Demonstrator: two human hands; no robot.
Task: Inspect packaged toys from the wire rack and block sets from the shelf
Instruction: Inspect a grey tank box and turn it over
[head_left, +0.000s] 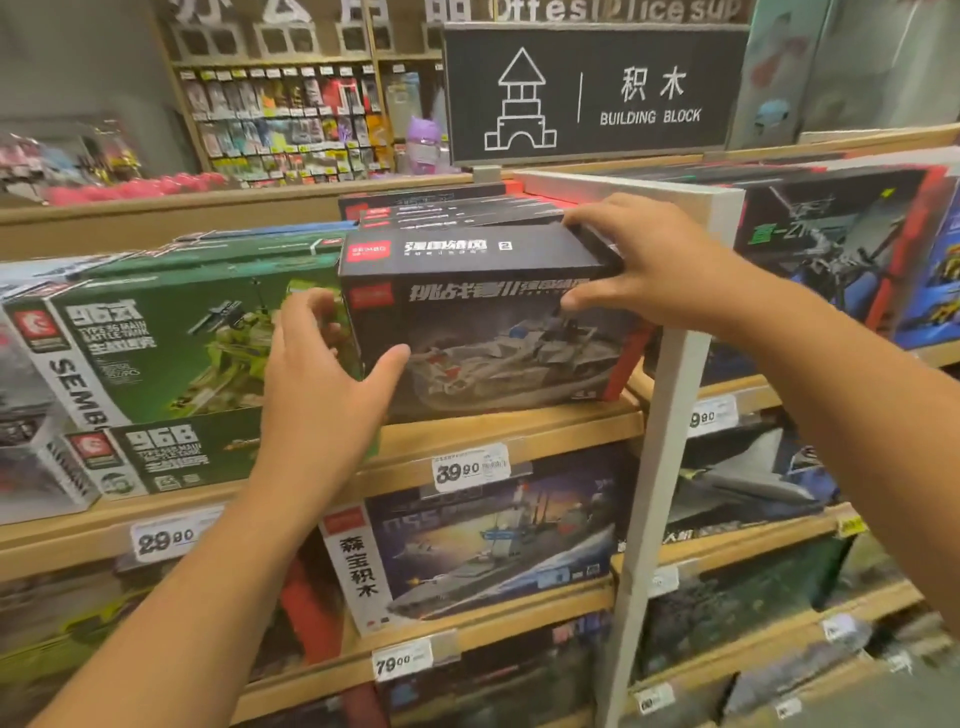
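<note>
Wooden display shelving (519, 431) in tiers, divided by a white upright panel (670, 415), fills the view; above it stands a black sign (592, 93) with a white tower pictogram, Chinese characters and the words "BUILDING BLOCK". Further back, a wall rack (291, 124) carries small hanging packets whose print is too blurred to read. On the top tier, left, lie two green boxes (156, 343), one stacked on the other, marked "SEMBO" down the side, with "TYPE 96 MAIN BATTLE TANK" on the upper and "96B" on the lower; each shows a green tank. To the right of the panel a dark box with a red edge (841, 244) shows an aircraft and green lettering only partly legible. On the tier below, a blue box (483, 551) pictures a grey warship, with Chinese characters on a white side band and "055" faintly readable. The task's block set (483, 332), a black box with a red brand tab, white Chinese lettering, a "2" on its top face and a grey warship on its front, stands at the front edge of the top tier, just left of the panel, ahead of a row of similar black boxes (447, 210). The right hand (644, 270) grasps its upper right corner, fingers over the top and thumb on the front. The left hand (322, 374) is spread and released at its left end, thumb touching the front face. Shelf-edge price tags read "39.90" (470, 467), "29.90" (166, 540) and "79.00" (400, 662).
</note>
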